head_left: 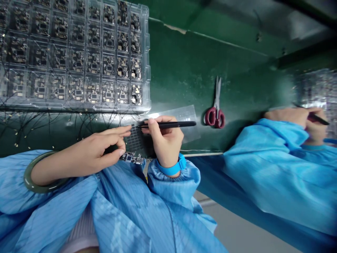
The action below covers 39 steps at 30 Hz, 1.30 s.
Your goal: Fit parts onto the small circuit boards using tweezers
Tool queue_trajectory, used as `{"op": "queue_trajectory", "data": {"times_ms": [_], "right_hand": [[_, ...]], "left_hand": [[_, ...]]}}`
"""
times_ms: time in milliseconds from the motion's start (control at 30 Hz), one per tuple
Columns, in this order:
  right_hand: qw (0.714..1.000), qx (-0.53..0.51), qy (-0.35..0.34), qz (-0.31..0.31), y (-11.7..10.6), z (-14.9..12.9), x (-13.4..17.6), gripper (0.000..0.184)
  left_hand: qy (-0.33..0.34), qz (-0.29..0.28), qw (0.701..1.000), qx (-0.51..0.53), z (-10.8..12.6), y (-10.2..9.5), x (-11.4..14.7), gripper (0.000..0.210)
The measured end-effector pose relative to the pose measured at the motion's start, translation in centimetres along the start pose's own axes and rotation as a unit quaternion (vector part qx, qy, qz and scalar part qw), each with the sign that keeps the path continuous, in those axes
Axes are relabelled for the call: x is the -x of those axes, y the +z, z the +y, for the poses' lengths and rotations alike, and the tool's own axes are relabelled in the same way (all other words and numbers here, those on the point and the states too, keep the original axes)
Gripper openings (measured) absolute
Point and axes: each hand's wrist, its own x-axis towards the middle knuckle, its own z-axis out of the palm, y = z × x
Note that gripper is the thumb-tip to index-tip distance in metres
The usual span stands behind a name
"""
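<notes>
My right hand (167, 140) grips a pair of slim black tweezers (181, 124) like a pen. Their tip points left, over a sheet of small dark rectangular stickers (134, 135) laid out in a grid on clear film. My left hand (98, 149) pinches a small circuit board (131, 158) at the table's near edge. Its thumb is on the board's left end, while the outstretched fingers reach the upper left of the sticker sheet. Part of the clear film (181, 114) shows behind and to the right of my right hand.
Clear compartment trays (149, 70) full of circuit boards stand at the back left, thin black cables (55, 121) hanging over the front. Red-handled scissors (217, 105) lie on the green table (179, 70). At right, a co-worker's hands (297, 117) hold a dark tool.
</notes>
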Motion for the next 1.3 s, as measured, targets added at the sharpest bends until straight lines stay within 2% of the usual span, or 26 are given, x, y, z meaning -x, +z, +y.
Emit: {"op": "queue_trajectory", "data": {"times_ms": [200,467,667,733,833,933,1067,1233,1300], "right_hand": [[1.000,-0.027,0.006,-0.003,-0.1,-0.3,-0.3,0.019],[0.979,-0.205,0.010,-0.014,-0.8,-1.3,-0.3,0.025],[0.972,-0.224,0.006,-0.062,-0.3,-1.8,-0.1,0.026],[0.966,-0.241,0.019,-0.090,0.0,-1.5,-0.4,0.027],[0.954,-0.266,0.041,-0.133,0.0,-0.9,-0.8,0.027],[0.950,-0.278,0.043,-0.134,-0.1,-1.0,-0.9,0.026],[0.950,-0.291,0.010,-0.116,-0.4,-2.1,-0.3,0.022],[0.950,-0.239,0.029,-0.200,-0.4,-3.8,0.8,0.011],[0.954,-0.213,0.037,-0.209,-0.3,-4.1,1.0,0.011]], "left_hand": [[0.007,0.000,1.000,-0.012,-0.1,0.0,0.0,0.017],[0.012,0.005,1.000,-0.019,-0.2,0.0,-0.1,0.016],[0.002,0.068,0.997,0.030,-0.2,-0.1,0.2,0.013],[-0.001,0.059,0.997,0.048,0.0,-0.4,0.4,0.014],[0.022,0.008,0.998,0.066,0.3,-0.8,0.6,0.014],[0.028,-0.018,0.994,0.100,0.5,-0.9,0.8,0.012],[-0.029,0.032,0.984,0.171,0.6,-0.5,0.7,0.011],[-0.053,0.045,0.985,0.155,0.6,-0.3,0.6,0.012],[-0.052,0.050,0.986,0.151,0.5,-0.3,0.5,0.014]]}}
